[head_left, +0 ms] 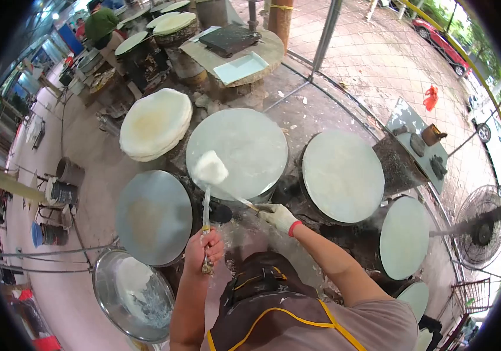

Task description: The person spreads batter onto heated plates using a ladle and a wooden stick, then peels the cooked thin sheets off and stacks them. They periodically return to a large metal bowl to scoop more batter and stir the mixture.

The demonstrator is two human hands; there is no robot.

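Risk first: white batter lump [210,168] on long metal scoop could slide off early and land thick in one spot on round grey steaming griddle [237,153], if bare left hand [205,248] tilts handle. Left fist closed round handle end, forearm raised, scoop head well ahead of grip, over griddle's near-left part. White-gloved right hand [278,216] pinches thin stick spreader [236,199], tip just ahead of glove at griddle's near rim; arm stretched forward, elbow bent. Steam near glove: scald risk, I judge. Stack of pale round sheets [155,124] far beyond left grip.
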